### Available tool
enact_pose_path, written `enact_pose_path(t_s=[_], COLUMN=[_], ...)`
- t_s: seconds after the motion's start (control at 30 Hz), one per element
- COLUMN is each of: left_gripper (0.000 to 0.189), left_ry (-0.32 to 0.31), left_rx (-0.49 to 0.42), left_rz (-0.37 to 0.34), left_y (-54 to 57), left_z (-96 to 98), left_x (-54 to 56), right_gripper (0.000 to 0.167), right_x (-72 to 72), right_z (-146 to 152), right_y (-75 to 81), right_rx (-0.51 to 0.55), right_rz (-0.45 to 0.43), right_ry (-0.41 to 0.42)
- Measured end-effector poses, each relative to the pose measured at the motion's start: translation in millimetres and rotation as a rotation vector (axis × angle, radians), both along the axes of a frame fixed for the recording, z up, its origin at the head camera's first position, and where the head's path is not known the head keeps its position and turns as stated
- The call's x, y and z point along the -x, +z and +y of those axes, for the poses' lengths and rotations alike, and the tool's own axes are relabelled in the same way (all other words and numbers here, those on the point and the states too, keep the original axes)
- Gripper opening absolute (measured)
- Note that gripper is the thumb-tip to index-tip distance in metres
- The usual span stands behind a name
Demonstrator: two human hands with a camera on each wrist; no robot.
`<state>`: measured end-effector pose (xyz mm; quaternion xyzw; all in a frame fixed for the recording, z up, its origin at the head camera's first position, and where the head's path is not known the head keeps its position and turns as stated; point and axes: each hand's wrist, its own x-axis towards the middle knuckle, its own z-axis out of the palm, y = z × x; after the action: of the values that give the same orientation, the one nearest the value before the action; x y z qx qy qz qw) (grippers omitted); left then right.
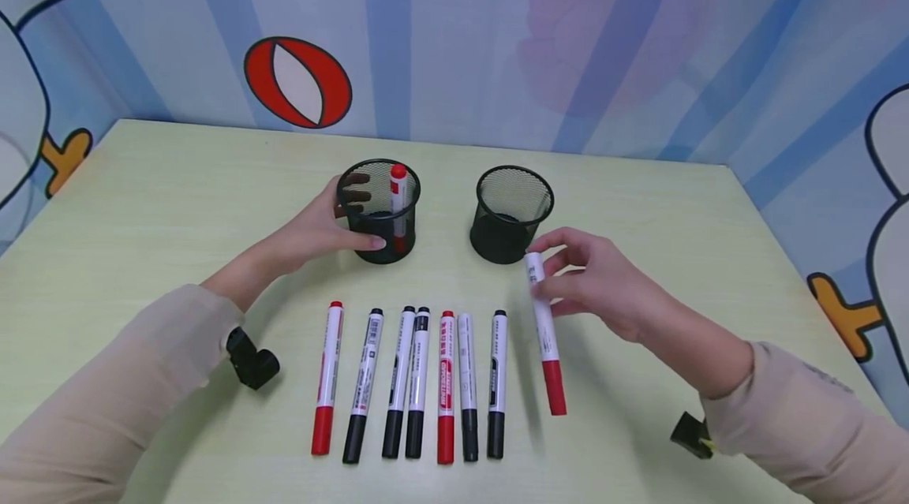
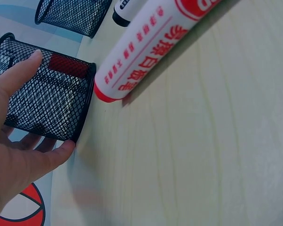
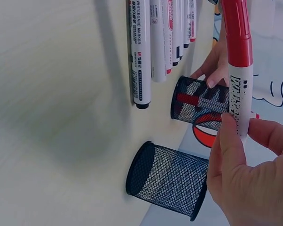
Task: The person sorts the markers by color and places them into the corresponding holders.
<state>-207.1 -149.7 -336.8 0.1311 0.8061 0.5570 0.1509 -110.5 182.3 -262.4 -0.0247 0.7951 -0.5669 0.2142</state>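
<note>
My left hand (image 1: 312,228) grips a black mesh pen cup (image 1: 378,218), thumb across the front and fingers round the far side. Inside that cup stands a marker (image 1: 399,190), red end up. On the right, my right hand (image 1: 604,283) pinches a white marker (image 1: 547,330) by its white end, red cap pointing down and toward me; the right wrist view shows thumb and fingers on its white barrel (image 3: 239,94). This marker is held above the table, just in front of a second mesh pen cup (image 1: 506,240), which holds nothing visible.
Several markers lie in a row near the front: a red-capped one (image 1: 327,378) at the left end, black-capped ones such as the rightmost (image 1: 498,386), and another red-capped one (image 1: 446,386) among them. A patterned blue backdrop (image 1: 454,39) rises behind the table (image 1: 213,149).
</note>
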Motion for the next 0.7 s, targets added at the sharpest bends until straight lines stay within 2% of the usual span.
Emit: enact_pose_path(t_s=[0.2,0.4,0.53,0.7], left_gripper=[0.093,0.093,0.093,0.091], left_ry=[0.001,0.007,0.007,0.009], left_rx=[-0.006,0.008,0.014,0.013], left_rz=[-0.004,0.0,-0.001,0.005], left_y=[-0.2,1.1,2.1,0.9], left_z=[0.7,2.2,3.2,2.9], left_x=[-0.7,-2.0,-1.3,-3.0], right_gripper=[0.044,0.043,0.042,0.041], right_x=[4.7,9.7,12.9,16.2], right_z=[-1.2,-4.0,-6.1,-12.6], right_y=[8.5,25.0,33.6,36.0], right_rx=[-0.007,0.009,0.043,0.121], right_rz=[0.026,0.07,0.096,0.108], right_ry=[-0.008,-0.035,-0.035,-0.027])
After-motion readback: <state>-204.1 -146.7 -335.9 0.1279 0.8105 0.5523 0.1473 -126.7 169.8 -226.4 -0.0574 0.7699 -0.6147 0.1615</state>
